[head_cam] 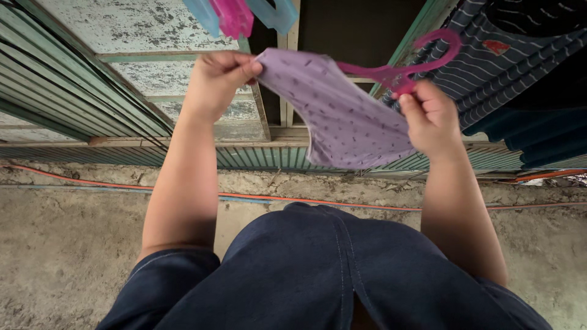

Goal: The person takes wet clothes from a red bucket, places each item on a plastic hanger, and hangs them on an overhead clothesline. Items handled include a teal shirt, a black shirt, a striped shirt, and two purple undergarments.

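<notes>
**Lilac cloth and pink hanger held up between two hands**

Dark denim clothing [330,275] is filling the bottom of the view, nearest the camera, its weave coarse and its centre seam running upward. Above it, the left hand [217,82] is pinching the upper left corner of a lilac cloth [342,116], thin and soft, scattered with small dark flecks. At the cloth's right side, the right hand [431,119] is gripping both the fabric and the neck of a pink plastic hanger [403,70], whose hook is curling up to the right of the cloth. Right of the hanger, a navy garment with thin white stripes [507,61] is hanging, bearing a small red patch. Above the cloth, pink and blue plastic pegs [238,15] are dangling. Behind the cloth, green corrugated metal sheeting [67,98] is standing over a rough concrete floor [67,250]
</notes>
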